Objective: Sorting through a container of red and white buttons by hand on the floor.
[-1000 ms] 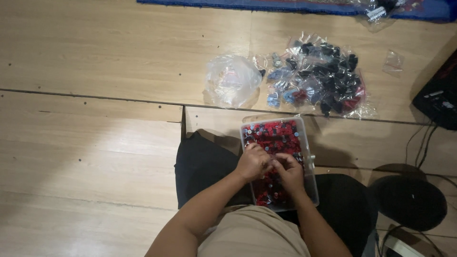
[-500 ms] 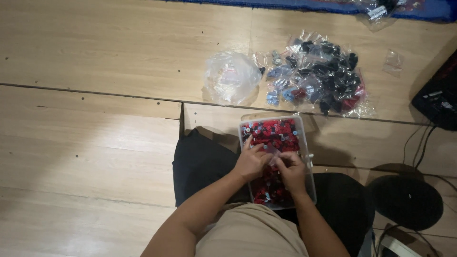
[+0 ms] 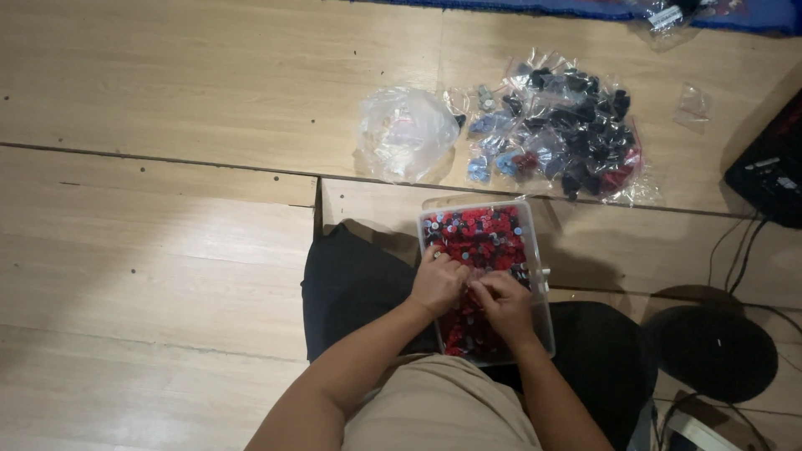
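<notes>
Clear plastic box (image 3: 541, 276) w/ red pieces (image 3: 480, 238); both hands inside.

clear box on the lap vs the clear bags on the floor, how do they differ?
The clear box is rigid and rectangular; the clear bags are soft and crumpled. The box holds mostly red small pieces; the bags hold mostly black and blue ones. The left hand and right hand are in the box; the bags lie untouched. Both are see-through and hold small pieces.
</notes>
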